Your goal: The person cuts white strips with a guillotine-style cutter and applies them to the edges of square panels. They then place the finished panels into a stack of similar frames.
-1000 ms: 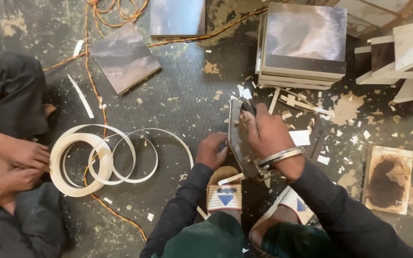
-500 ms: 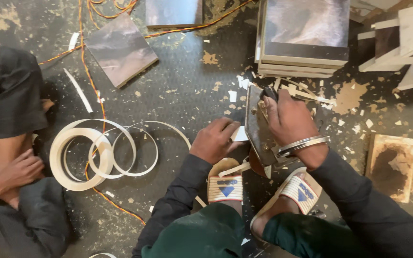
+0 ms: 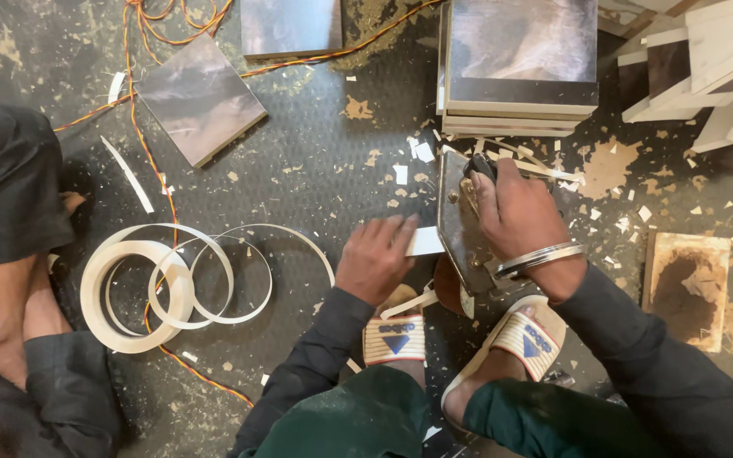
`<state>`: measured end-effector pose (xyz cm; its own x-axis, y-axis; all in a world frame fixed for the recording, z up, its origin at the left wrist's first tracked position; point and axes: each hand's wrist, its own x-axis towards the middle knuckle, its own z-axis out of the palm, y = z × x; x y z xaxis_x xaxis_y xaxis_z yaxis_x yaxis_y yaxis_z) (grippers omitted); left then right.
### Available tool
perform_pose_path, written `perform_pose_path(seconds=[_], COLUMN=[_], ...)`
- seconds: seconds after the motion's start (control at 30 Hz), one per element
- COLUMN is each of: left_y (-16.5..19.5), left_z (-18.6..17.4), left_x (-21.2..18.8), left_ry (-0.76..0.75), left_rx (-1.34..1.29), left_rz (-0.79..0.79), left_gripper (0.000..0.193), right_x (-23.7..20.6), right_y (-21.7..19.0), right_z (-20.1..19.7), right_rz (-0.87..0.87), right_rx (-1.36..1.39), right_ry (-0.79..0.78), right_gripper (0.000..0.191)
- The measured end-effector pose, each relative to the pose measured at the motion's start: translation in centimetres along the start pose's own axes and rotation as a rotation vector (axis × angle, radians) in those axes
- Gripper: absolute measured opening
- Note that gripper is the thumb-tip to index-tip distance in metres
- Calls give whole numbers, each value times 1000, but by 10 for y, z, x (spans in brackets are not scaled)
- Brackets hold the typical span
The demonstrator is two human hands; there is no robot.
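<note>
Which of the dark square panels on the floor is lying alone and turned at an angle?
The single dark panel at upper left, beside the orange cable. It sits rotated, while the others form a squared stack at upper right.

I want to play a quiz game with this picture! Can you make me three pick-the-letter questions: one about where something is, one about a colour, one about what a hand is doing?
1. Where is the tape roll?
A. left of the hands
B. on the panel stack
C. on a sandal

2. What colour is the floor mat?
A. white
B. black
C. red

3. What is the right hand doing?
A. lying open on the floor
B. gripping a metal tool
C. holding a cable

Answers:
1. A, it lies far left.
2. B, dark under the chips.
3. B, fingers close around it.
</note>
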<state>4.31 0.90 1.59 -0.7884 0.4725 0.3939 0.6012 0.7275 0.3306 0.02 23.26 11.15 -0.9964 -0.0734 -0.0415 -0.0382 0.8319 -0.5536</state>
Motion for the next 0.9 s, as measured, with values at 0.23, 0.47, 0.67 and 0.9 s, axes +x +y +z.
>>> perform_pose_path(seconds=[0.23, 0.47, 0.67, 0.9], left_y=[15, 13, 11, 26], left_z=[-7, -3, -1, -4], left_x=[8, 9, 10, 23], left_ry=[60, 52, 23, 43], left_rx=[14, 30, 16, 103], left_rz=[-17, -28, -52, -37], left_gripper=[32, 28, 27, 31], right_x=[-1, -4, -5, -4], right_y=[6, 14, 27, 35], right_z=[-1, -8, -13, -15], right_rz=[-33, -15, -45, -29], right_rx=[2, -23, -54, -66], right_ry=[29, -6, 7, 4], right_gripper=[30, 32, 32, 31])
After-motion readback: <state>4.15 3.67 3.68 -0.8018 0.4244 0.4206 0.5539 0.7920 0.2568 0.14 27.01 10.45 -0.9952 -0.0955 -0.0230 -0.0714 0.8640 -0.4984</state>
